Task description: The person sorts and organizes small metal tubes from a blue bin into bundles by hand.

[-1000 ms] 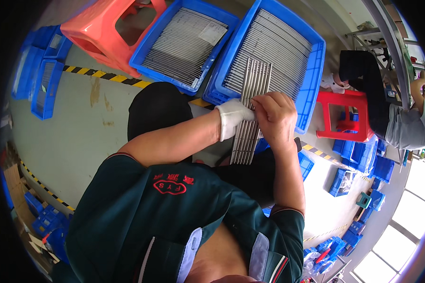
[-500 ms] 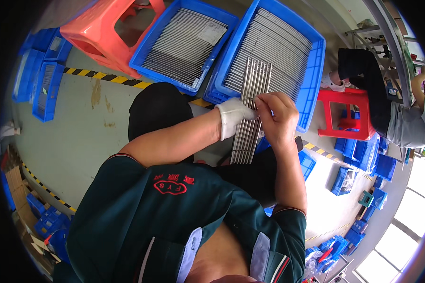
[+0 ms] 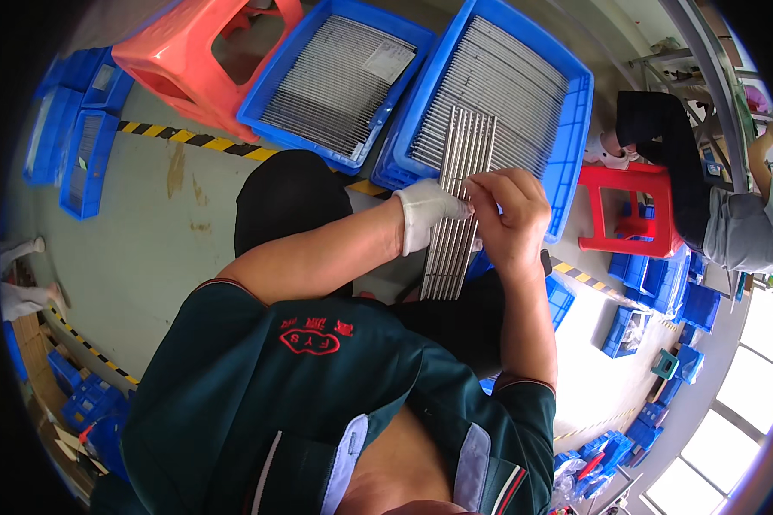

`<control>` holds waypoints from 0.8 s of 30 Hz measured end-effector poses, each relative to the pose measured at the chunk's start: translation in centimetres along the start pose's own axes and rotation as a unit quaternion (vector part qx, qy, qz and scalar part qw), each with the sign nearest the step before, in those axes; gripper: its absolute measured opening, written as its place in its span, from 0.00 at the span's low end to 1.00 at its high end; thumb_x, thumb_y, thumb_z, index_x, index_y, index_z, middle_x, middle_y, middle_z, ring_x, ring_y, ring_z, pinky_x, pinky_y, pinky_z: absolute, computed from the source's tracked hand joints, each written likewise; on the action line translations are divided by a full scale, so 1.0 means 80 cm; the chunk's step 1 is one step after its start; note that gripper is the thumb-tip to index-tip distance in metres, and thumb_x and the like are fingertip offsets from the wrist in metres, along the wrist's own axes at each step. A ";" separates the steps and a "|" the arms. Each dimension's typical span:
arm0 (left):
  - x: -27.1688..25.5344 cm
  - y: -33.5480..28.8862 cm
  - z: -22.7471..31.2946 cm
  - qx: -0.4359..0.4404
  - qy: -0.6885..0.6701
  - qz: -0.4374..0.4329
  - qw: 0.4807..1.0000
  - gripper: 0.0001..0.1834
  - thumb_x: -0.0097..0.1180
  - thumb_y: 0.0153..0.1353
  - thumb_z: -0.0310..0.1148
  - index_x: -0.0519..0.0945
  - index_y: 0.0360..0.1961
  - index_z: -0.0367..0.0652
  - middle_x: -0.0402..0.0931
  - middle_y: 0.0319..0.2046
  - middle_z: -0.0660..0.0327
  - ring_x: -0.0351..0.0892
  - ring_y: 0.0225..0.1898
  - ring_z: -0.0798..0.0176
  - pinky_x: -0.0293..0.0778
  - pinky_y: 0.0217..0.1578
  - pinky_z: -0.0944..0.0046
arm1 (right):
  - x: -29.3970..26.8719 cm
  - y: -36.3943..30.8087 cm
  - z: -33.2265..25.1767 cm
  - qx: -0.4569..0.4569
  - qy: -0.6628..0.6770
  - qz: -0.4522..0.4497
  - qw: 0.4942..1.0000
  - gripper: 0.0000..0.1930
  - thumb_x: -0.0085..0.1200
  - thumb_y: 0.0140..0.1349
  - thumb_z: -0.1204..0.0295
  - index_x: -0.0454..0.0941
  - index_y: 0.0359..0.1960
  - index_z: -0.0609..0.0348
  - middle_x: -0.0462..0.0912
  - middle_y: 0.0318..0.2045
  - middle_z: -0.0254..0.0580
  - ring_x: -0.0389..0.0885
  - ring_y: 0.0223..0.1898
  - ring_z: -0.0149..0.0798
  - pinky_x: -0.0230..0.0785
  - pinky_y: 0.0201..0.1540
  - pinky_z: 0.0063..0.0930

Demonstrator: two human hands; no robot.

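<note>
A flat row of several slim, shiny metal rods (image 3: 445, 257) slants across my lap, its far end over the edge of the right-hand blue crate. My left hand (image 3: 428, 215), in a white glove, is closed around the rods near their middle. Bare, my right hand (image 3: 514, 219) is held at the right side of the row with thumb and forefinger pinched together. Anything between those fingertips is too small to make out. Beyond my hands, similar metal rods (image 3: 500, 90) lie side by side inside the blue crate (image 3: 581, 107).
Left of it stands another blue crate (image 3: 253, 107) of rods with a paper label (image 3: 388, 62) on top. A salmon-coloured plastic stool (image 3: 176, 64) is at the far left. A co-worker (image 3: 739, 219) sits by a red stool (image 3: 627, 206) at right; another person's legs (image 3: 26, 300) show at the left rim.
My right hand has shifted slightly to the right, away from the rods. The left hand and the rods stay nearly in place. A person's legs have come into view at the left rim.
</note>
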State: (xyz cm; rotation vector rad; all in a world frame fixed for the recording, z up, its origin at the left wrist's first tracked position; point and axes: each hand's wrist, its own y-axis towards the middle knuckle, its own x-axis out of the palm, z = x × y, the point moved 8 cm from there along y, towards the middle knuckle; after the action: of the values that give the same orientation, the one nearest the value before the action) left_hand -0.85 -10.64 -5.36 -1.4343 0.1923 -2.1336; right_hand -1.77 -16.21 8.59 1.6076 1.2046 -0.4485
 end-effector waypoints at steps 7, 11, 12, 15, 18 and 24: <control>-0.012 0.008 -0.004 -0.007 0.051 0.016 0.999 0.14 0.54 0.54 0.21 0.77 0.43 0.33 0.79 0.38 0.56 0.79 0.41 0.63 0.75 0.40 0.66 | 0.013 -0.003 0.015 0.049 0.047 -0.023 0.997 0.04 0.63 0.46 0.77 0.81 0.25 0.58 0.78 0.23 0.38 0.77 0.26 0.42 0.70 0.32 0.33; -0.022 0.014 -0.007 -0.001 0.090 0.025 0.996 0.14 0.55 0.53 0.22 0.78 0.43 0.34 0.79 0.37 0.58 0.78 0.41 0.65 0.74 0.40 0.67 | 0.014 -0.001 0.011 0.028 0.052 -0.022 0.998 0.04 0.63 0.46 0.77 0.81 0.25 0.58 0.78 0.23 0.38 0.77 0.27 0.42 0.70 0.32 0.34; -0.024 0.016 -0.008 0.004 0.094 0.018 0.995 0.14 0.55 0.53 0.22 0.78 0.42 0.35 0.78 0.37 0.59 0.78 0.40 0.66 0.74 0.40 0.67 | 0.014 -0.001 0.011 0.029 0.052 -0.022 0.998 0.04 0.63 0.46 0.77 0.81 0.25 0.58 0.78 0.23 0.38 0.77 0.27 0.42 0.70 0.32 0.34; -0.026 0.018 -0.010 0.004 0.091 0.010 0.996 0.13 0.56 0.53 0.22 0.79 0.42 0.36 0.78 0.37 0.61 0.77 0.39 0.67 0.73 0.39 0.67 | 0.013 0.001 0.005 -0.004 0.026 -0.020 0.999 0.04 0.63 0.46 0.77 0.81 0.25 0.57 0.78 0.23 0.38 0.77 0.27 0.43 0.70 0.31 0.34; -0.022 0.017 -0.009 0.005 0.085 0.005 0.996 0.12 0.55 0.53 0.22 0.79 0.41 0.37 0.78 0.37 0.61 0.77 0.40 0.67 0.73 0.39 0.67 | 0.015 -0.001 0.009 0.009 0.044 -0.022 0.999 0.05 0.63 0.46 0.77 0.81 0.25 0.57 0.78 0.24 0.37 0.77 0.27 0.43 0.70 0.31 0.34; -0.023 0.018 -0.008 0.012 0.096 0.003 0.995 0.13 0.55 0.54 0.22 0.78 0.42 0.37 0.78 0.37 0.60 0.77 0.42 0.66 0.74 0.40 0.67 | 0.015 -0.001 0.004 -0.007 0.017 -0.031 0.999 0.05 0.64 0.45 0.77 0.81 0.25 0.56 0.78 0.23 0.37 0.76 0.27 0.43 0.70 0.32 0.34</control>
State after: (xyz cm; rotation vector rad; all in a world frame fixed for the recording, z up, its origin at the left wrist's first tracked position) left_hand -0.40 -10.99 -7.72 -1.2131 0.2424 -2.2602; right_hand -1.22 -15.92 7.54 1.5752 1.2826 -0.4532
